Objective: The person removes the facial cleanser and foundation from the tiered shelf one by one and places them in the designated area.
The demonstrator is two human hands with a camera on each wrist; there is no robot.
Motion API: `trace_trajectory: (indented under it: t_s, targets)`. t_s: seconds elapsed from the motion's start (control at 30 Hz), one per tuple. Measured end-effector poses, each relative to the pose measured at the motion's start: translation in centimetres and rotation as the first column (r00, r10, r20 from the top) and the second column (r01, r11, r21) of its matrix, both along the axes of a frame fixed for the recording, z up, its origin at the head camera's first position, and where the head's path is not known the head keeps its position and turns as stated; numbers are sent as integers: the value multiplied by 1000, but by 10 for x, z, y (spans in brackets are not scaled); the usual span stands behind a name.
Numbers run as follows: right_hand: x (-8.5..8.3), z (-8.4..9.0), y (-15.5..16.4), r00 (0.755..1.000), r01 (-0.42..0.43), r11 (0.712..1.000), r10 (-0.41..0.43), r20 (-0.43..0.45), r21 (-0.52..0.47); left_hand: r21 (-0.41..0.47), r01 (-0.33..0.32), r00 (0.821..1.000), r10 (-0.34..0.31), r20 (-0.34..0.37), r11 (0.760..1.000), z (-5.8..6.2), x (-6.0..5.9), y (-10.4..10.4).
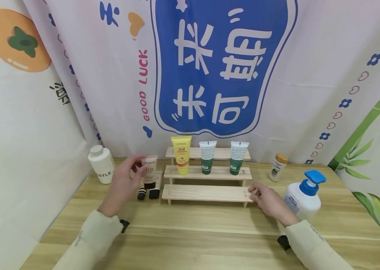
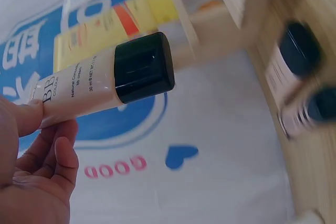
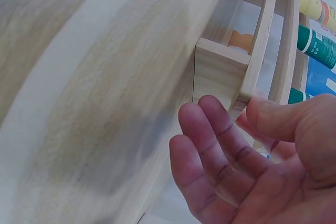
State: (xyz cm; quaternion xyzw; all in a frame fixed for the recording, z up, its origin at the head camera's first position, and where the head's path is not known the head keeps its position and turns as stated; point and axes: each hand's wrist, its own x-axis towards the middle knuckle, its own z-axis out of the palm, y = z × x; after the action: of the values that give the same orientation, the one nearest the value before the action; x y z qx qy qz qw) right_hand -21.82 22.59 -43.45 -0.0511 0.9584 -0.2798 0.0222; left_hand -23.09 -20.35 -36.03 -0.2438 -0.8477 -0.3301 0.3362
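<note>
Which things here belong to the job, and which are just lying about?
Probably the job:
- BB tube in left hand
- wooden rack, held by right hand
- on it: yellow tube, two green-and-white tubes
- two tubes beside it

Probably lying about:
- white bottle
- orange-capped bottle
- pump bottle

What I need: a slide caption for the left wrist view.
BB cream tube in the left grip, two black-capped tubes on the tabletop.
</note>
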Motion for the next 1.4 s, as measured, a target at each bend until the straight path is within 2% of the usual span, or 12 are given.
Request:
trace_trajectory:
  t_s: [0.13,0.3,0.47,0.57,0.67,0.77,0.83,1.0,1.07,1.27,1.33,1.4]
  targets:
    - [1,-1,2,1000,10,1000,-10,15,-2,-37,-55,998,55,-1,998,-5,-4,-17]
    - [0,0,3,1000,16,1000,-16,24,-2,-69,-93,995,95,34,993,-15,-12,-34]
    - [0,1,4,999,18,1000,-18,34,-10,-97,-132,981,144,132,986,-27,-23,-42]
    - [-1,1,5,999,21,1000,-20,44,-16,-115,-155,957,178,228,981,-33,-33,-45]
    - [-1,1,5,998,26,1000,-25,54,-18,-145,-174,906,216,363,974,-39,-45,-49]
    - [-1,1,4,998,27,999,-26,56,-18,-183,-180,835,248,492,967,-42,-58,-52]
    - [-1,1,4,998,25,1000,-25,50,-16,-186,-169,782,247,573,968,-45,-67,-55]
    - [-2,2,2,999,27,999,-26,47,-19,-168,-152,668,226,709,974,-55,-87,-62]
    - [-2,3,1,998,28,999,-27,53,-22,-184,-160,641,244,728,970,-59,-93,-63]
    - [-2,3,0,998,26,999,-25,53,-20,-254,-183,577,313,754,950,-67,-107,-67]
    - [-2,3,0,998,26,999,-25,52,-21,-264,-181,562,320,763,947,-69,-109,-68]
    - [-2,3,1,998,27,999,-26,53,-22,-273,-174,559,323,764,946,-71,-111,-69]
